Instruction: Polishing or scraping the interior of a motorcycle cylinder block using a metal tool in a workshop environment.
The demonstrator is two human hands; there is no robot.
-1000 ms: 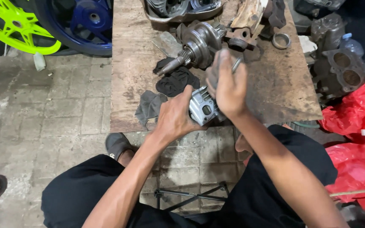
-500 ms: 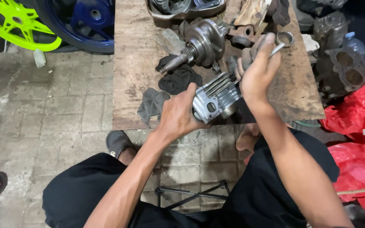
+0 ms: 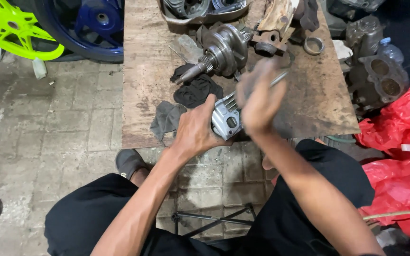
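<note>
Engine part [image 3: 226, 119] is clamped in left hand [image 3: 196, 128] at bench [image 3: 143, 71] edge; right hand [image 3: 258, 97], blurred, is closed on metal rod [image 3: 278, 78]. A slip could strike fingers or drop the part.

Two wheels, green [image 3: 10, 31] and blue [image 3: 88, 23], are leaning by the bench, one crankshaft [image 3: 221, 47] and one ring [image 3: 313, 45] are lying on it, and three rags [image 3: 167, 118] are sitting there.

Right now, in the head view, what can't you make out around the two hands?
- Right hand: motion-blurred; its slim metal tool can't be identified.
- Finned metal engine part: right side hidden behind that hand; left hand covers its near end.
- Parts tray: cut off by the top edge.
</note>
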